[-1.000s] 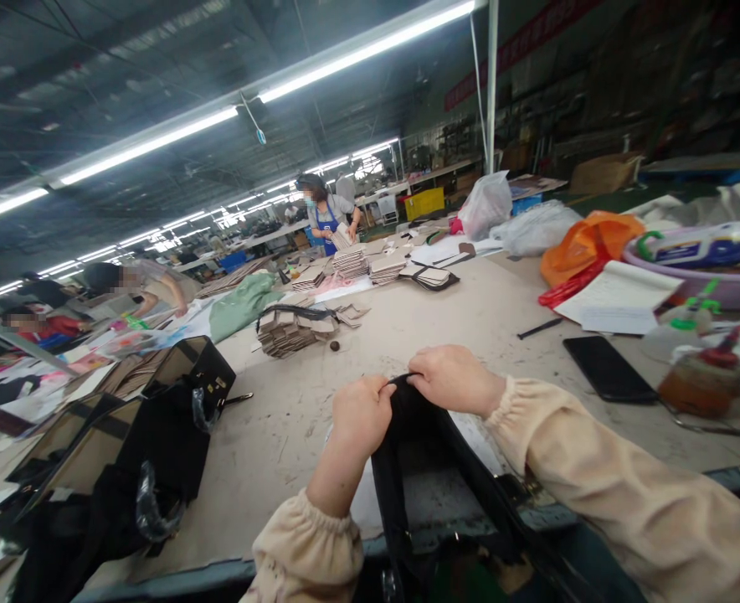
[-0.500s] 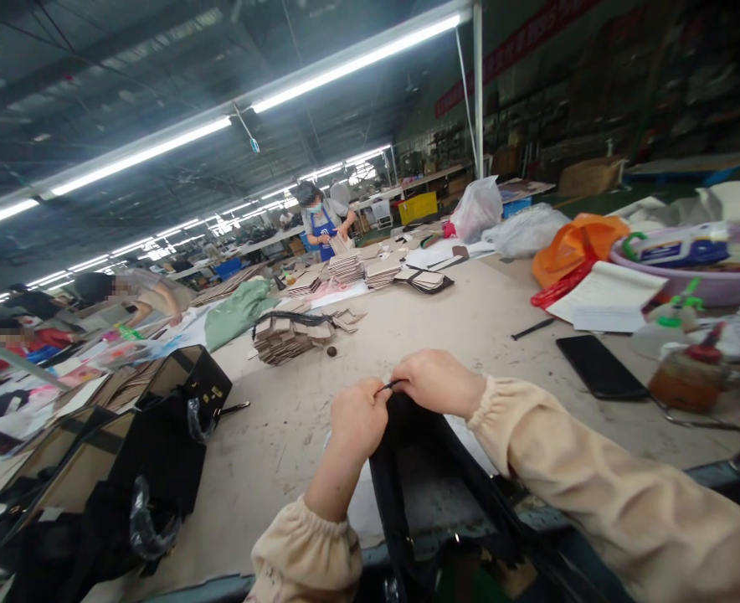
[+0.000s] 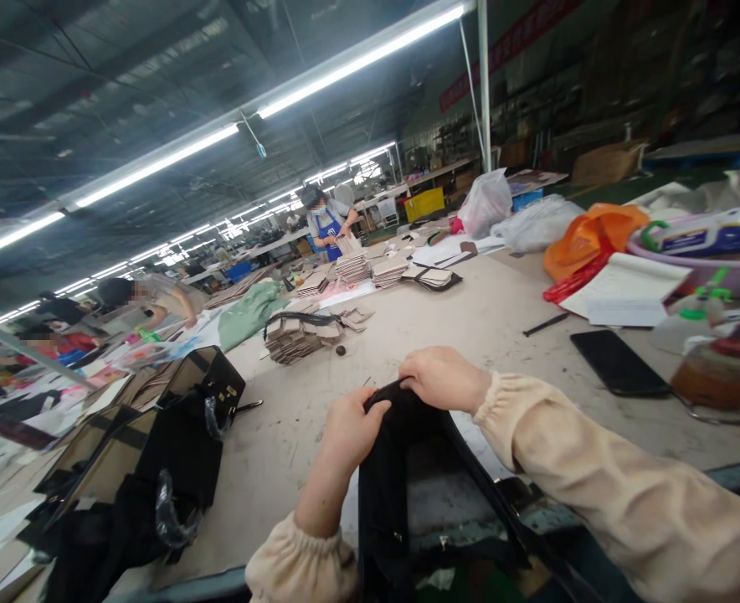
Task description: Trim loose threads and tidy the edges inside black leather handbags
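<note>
Slanting tube lights [image 3: 363, 61] glare white beneath a dim roof [image 3: 125, 67], while the upper-right background [image 3: 659, 75] sinks into murk, its details perhaps slightly blurred.

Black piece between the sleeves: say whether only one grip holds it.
No, left grip and right grip both hold the black piece.

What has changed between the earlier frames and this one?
The left hand has moved left, away from the right hand, so more of the black piece's top edge shows between them. Both hands keep hold of it. The phone and black box lie as before.
</note>
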Demonstrator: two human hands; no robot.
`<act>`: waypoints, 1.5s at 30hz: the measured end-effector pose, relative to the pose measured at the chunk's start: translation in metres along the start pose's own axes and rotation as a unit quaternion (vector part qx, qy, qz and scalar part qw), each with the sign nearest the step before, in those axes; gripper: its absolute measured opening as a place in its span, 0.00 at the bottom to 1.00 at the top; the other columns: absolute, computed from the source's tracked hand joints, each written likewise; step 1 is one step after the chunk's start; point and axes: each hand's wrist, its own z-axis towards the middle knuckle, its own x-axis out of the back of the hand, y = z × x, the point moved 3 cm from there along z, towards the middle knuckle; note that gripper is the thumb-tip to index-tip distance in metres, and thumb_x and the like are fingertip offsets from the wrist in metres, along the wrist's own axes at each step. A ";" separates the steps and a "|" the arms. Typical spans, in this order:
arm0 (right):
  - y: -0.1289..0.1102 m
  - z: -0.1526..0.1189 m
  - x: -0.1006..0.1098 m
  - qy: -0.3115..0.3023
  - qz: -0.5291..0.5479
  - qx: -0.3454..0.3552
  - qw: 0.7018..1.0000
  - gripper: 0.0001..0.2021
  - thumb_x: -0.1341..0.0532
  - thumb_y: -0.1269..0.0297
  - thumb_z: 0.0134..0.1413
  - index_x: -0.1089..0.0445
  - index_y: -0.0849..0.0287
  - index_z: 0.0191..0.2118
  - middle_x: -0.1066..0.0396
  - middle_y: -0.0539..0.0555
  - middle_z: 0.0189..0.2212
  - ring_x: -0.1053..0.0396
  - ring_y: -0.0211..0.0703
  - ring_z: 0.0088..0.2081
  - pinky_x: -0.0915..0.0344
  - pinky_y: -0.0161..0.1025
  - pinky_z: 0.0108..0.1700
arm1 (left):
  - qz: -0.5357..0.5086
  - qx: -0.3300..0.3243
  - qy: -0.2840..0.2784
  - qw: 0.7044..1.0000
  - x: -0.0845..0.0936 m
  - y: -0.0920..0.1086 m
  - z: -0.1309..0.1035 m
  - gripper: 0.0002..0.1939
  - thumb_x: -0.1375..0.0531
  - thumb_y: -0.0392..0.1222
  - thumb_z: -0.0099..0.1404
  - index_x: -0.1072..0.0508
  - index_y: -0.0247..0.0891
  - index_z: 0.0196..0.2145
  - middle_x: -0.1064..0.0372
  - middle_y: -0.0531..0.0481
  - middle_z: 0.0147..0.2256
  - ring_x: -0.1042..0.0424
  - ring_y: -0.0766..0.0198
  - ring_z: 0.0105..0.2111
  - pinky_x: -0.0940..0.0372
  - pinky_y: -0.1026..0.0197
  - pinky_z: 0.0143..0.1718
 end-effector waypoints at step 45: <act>0.054 -0.076 -0.062 0.139 0.585 -0.143 0.786 0.25 0.41 0.53 0.52 0.35 0.59 0.54 0.31 0.59 0.49 0.32 0.46 0.48 0.35 0.46 0.52 | 0.315 0.115 0.006 0.942 0.001 0.032 -0.007 0.20 0.53 0.46 0.65 0.25 0.37 0.25 0.26 0.43 0.27 0.30 0.58 0.29 0.49 0.61 0.27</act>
